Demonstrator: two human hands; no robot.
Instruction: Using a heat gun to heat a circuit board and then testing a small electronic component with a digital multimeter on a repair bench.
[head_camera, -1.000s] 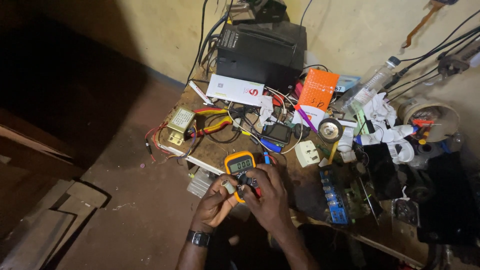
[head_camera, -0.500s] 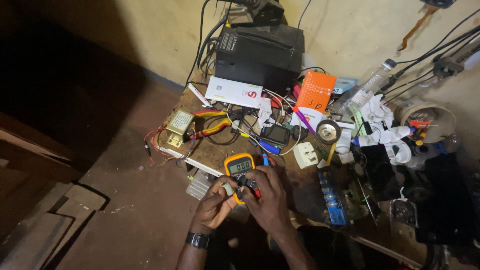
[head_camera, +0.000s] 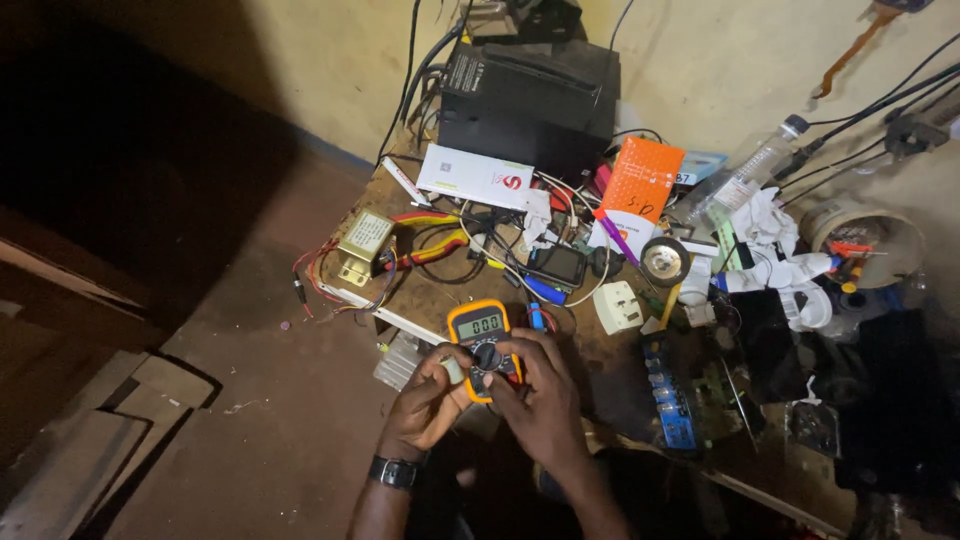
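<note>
— Fingers (head_camera: 505, 372) of right hand (head_camera: 540, 400)?
— Curled over dial of small orange handheld multimeter (head_camera: 482, 340), at near edge of cluttered wooden workbench (head_camera: 610, 370).
— Left hand (head_camera: 428, 405)?
— Pinching small pale cylinder (head_camera: 453, 369) against meter's left side.
— Around it?
— Blue pen (head_camera: 538, 315), white plug adapter (head_camera: 617, 306) just beyond; brass-coloured transformer (head_camera: 363, 240) near left edge.

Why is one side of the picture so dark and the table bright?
In the head view, light falls on the cluttered workbench and the yellow multimeter between the left hand and right hand; the floor at the left lies in deep shadow; the edges look dim and slightly soft.
</note>
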